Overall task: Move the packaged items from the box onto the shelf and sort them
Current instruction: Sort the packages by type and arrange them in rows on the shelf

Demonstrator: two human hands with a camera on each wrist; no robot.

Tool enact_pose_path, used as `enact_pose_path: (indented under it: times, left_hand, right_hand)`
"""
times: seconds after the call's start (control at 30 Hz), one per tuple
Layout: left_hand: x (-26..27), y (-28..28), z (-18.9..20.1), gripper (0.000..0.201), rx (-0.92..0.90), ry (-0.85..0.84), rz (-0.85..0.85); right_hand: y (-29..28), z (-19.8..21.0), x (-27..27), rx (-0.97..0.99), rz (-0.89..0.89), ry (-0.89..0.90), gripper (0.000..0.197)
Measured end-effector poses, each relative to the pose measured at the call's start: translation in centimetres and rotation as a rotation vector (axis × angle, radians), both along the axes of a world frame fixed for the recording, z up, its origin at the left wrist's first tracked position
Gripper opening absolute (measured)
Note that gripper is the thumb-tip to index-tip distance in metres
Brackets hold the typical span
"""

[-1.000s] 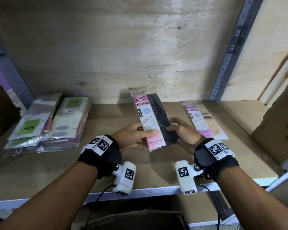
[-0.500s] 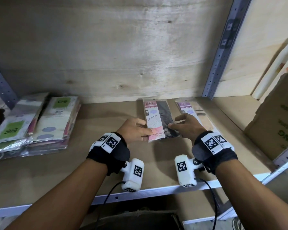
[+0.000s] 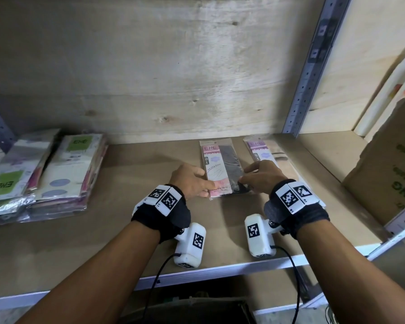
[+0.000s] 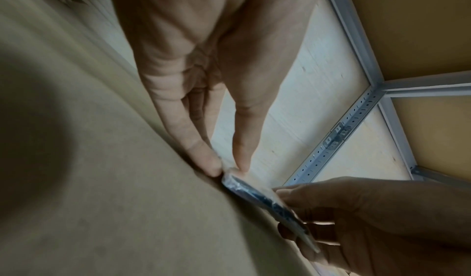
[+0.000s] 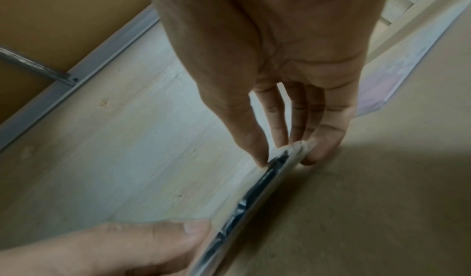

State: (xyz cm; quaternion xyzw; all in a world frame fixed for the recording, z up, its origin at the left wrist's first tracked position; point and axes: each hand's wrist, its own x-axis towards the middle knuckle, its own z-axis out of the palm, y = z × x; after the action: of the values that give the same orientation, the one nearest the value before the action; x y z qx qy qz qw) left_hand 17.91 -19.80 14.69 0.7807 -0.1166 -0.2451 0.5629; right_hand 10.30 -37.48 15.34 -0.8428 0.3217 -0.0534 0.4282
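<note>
A flat packet with a pink label and dark contents (image 3: 222, 164) lies lengthwise on the brown shelf board (image 3: 126, 230), its far end near the back wall. My left hand (image 3: 198, 184) pinches its near left corner between thumb and fingers (image 4: 211, 165). My right hand (image 3: 253, 180) pinches the near right corner, thumb on top and fingers (image 5: 321, 145) beneath. The wrist views show the packet's near edge (image 4: 254, 193) (image 5: 254, 189) just above the board. A purple-labelled packet (image 3: 264, 155) lies right beside it, partly hidden by my right hand.
Two stacks of green-labelled packets (image 3: 68, 171) (image 3: 12, 176) sit at the shelf's left end. A cardboard box (image 3: 388, 178) stands at the right, past the grey upright (image 3: 313, 66). Another box's rim (image 3: 197, 307) shows below the shelf's front rail (image 3: 220, 270).
The pink-and-dark packet was held up tilted above the shelf; both hands have carried it back and down, and it now lies beside the purple packet. Both hands keep their hold.
</note>
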Motion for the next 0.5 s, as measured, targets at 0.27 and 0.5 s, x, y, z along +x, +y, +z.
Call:
enact_pose_path:
  times: [0.27, 0.5]
  left_hand:
    - [0.5, -0.8, -0.4, 0.030, 0.031, -0.008, -0.074]
    - [0.8, -1.2, -0.4, 0.034, 0.056, -0.005, -0.106]
  right_hand:
    - [0.0, 0.2, 0.2, -0.081, 0.001, 0.053, 0.016]
    - [-0.2, 0.1, 0.3, -0.121, -0.007, 0.069, 0.019]
